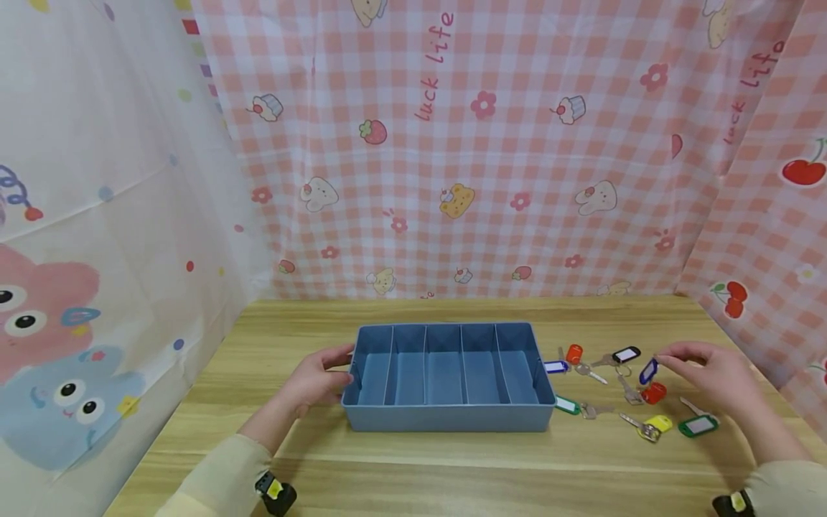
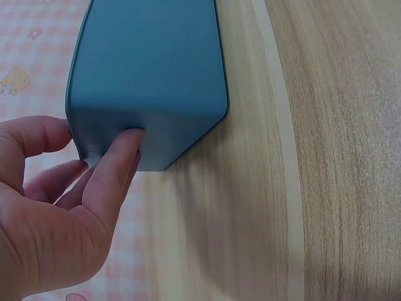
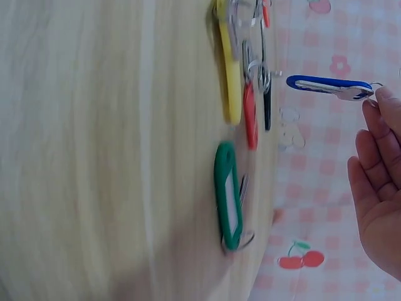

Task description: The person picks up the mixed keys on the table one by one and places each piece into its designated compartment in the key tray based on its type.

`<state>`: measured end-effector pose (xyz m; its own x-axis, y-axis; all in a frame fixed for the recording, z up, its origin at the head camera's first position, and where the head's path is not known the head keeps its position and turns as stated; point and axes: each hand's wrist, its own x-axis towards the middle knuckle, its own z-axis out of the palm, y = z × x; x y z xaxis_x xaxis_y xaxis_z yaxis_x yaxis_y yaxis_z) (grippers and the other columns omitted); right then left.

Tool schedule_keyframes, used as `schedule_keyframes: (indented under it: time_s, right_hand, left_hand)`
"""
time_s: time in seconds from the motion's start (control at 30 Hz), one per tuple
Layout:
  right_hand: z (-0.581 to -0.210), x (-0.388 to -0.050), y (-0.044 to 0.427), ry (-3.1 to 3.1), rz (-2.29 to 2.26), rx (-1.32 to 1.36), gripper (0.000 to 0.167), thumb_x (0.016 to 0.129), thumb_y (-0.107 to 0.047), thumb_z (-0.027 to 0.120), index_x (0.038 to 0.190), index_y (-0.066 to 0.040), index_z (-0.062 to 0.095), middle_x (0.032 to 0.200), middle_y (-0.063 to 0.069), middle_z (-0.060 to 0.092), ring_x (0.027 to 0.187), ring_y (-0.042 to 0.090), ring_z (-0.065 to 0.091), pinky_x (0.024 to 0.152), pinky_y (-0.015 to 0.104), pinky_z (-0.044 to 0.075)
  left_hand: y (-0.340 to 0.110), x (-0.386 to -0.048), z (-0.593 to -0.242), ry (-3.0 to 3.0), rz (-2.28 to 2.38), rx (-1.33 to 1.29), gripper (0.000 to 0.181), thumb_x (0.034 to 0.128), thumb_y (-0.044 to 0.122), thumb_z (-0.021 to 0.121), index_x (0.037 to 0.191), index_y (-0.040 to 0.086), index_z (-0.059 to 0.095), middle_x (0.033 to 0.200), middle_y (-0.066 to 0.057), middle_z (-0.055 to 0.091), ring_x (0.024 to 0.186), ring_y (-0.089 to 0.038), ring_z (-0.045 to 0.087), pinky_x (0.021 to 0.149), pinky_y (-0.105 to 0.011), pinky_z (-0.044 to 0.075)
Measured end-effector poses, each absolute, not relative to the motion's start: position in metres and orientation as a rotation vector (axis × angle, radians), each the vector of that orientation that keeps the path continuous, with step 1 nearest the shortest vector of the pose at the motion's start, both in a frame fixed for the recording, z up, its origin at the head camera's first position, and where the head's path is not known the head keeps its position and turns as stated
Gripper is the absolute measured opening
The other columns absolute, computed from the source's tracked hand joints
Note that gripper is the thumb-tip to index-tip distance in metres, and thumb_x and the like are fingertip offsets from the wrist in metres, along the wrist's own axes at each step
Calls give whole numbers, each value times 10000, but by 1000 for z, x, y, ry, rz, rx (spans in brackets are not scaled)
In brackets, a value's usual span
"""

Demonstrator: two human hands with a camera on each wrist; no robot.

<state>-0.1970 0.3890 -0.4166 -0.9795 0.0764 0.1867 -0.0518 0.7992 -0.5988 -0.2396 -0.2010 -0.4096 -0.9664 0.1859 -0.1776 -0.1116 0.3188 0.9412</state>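
Observation:
A blue-grey plastic box (image 1: pixel 452 418) with five upright-walled compartments in a row stands on the table. My left hand (image 1: pixel 316 382) rests against its left end, with straight fingertips touching the outside wall in the left wrist view. To the right of the box, my right hand (image 1: pixel 713 373) pinches the ring of a blue key tag (image 1: pixel 649 370) between thumb and fingertips. A silver key (image 3: pixel 351 93) lies along that raised tag in the right wrist view. Below the hand lies a green key tag (image 1: pixel 698 426) with its key.
Several tagged keys lie scattered right of the box: a yellow tag (image 1: pixel 660 424), a red tag (image 1: pixel 655 393), another red tag (image 1: pixel 574 353), a black tag (image 1: pixel 626 355), a blue tag (image 1: pixel 556 367) and a green tag (image 1: pixel 567 405). Patterned cloth (image 1: pixel 452 237) hangs behind the table.

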Motion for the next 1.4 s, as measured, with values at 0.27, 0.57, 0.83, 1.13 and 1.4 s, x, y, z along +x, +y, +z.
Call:
schedule_keyframes:
  time_s: [0.27, 0.57, 0.83, 1.13, 1.4]
  right_hand:
    - [-414, -200, 367, -2748, 981, 41, 325, 959, -361, 656, 1027, -56, 747, 1076, 147, 703, 1060, 185, 571, 826, 478, 466]
    - [-410, -202, 344, -2733, 1081, 86, 350, 972, -342, 642, 1052, -12, 727, 1142, 247, 666, 1191, 509, 485, 902, 691, 393]
    - [-405, -206, 327, -2709, 1092, 106, 378, 972, -374, 631, 1067, -20, 727, 1130, 229, 675, 1189, 489, 495, 908, 691, 398]
    - [-398, -215, 308, -2676, 1073, 119, 348, 970, -375, 635, 1048, -54, 740, 1140, 195, 680, 1063, 370, 591, 826, 534, 513]
    - [-394, -223, 290, -2630, 1109, 200, 280, 964, -342, 653, 1010, -84, 751, 1095, 130, 700, 1059, 218, 581, 813, 362, 512]
  left_hand:
    - [-202, -243, -412, 2327, 1704, 45, 630, 895, -61, 595, 1493, 11, 411, 1436, -293, 452, 1189, -410, 562, 814, -514, 565]
    - [-204, -244, -413, 2312, 1708, 39, 633, 899, -58, 602, 1497, 24, 412, 1433, -291, 456, 1207, -433, 544, 808, -512, 568]
    - [-206, -245, -414, 2255, 1754, 45, 641, 903, -65, 598, 1504, 16, 392, 1449, -304, 428, 1189, -422, 554, 826, -521, 560]
    - [-207, -244, -413, 2236, 1767, 23, 645, 902, -61, 605, 1506, 30, 398, 1454, -295, 427, 1173, -409, 568, 829, -519, 559]
    - [-206, -244, -413, 2221, 1783, 26, 643, 899, -57, 609, 1503, 26, 402, 1455, -297, 423, 1169, -410, 571, 837, -521, 556]
